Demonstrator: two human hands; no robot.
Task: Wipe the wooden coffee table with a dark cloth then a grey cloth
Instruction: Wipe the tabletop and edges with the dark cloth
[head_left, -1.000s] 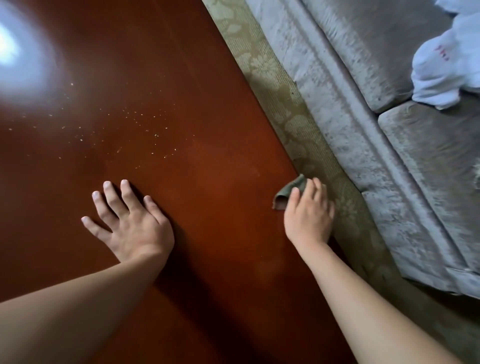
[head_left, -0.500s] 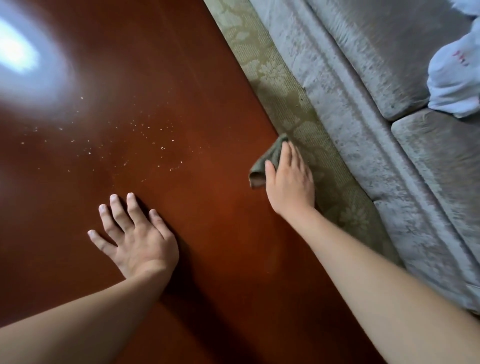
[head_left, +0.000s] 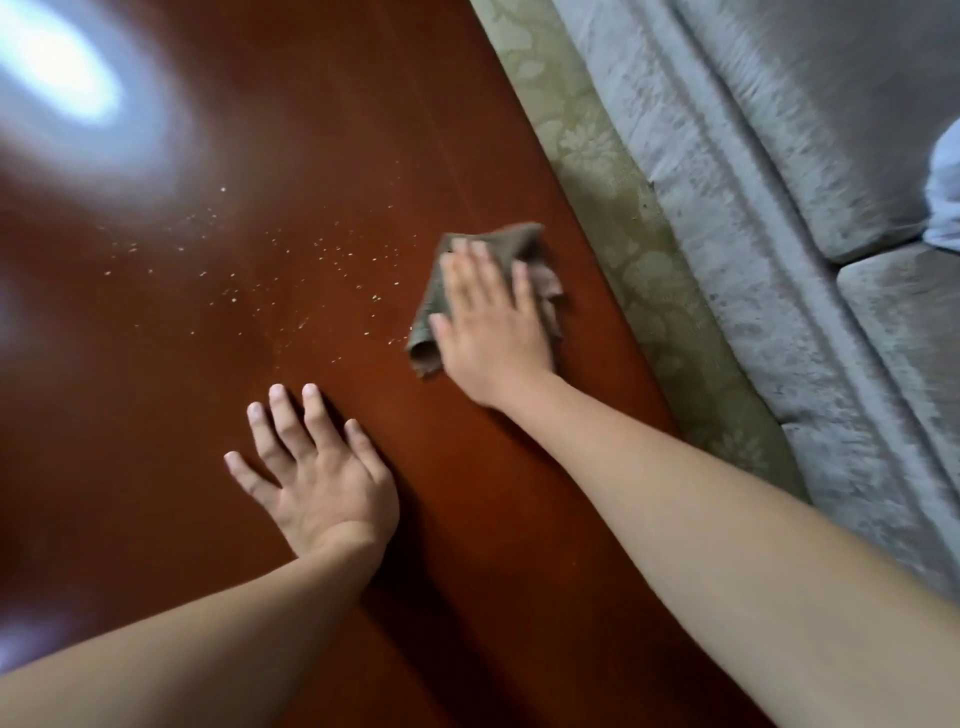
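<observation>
**Right hand flat on dark cloth, near the table's sofa-side edge**

Right hand (head_left: 493, 327): palm down, fingers straight and close together, pressing the dark cloth (head_left: 519, 240) onto the coffee table (head_left: 363, 130). The cloth is olive-brown and crumpled. It shows past the fingertips and on both sides of the hand, and lies near the table's right edge.

Left hand (head_left: 322, 478): palm down on bare wood, fingers straight and spread, holding nothing. It is nearer the camera, left of the cloth and apart from it.

Surface: glossy red-brown wood, with a bright glare patch (head_left: 62, 78) at far left. Pale crumbs (head_left: 311, 249) are scattered left of the cloth, the nearest just beside its left edge.

Beyond the edge: a strip of pale green floral rug (head_left: 623, 218), then a grey velvety sofa (head_left: 779, 156). White fabric (head_left: 946, 197) lies on the sofa, mostly cut off by the right border.

Both bare forearms cross the near tabletop and hide part of it.
</observation>
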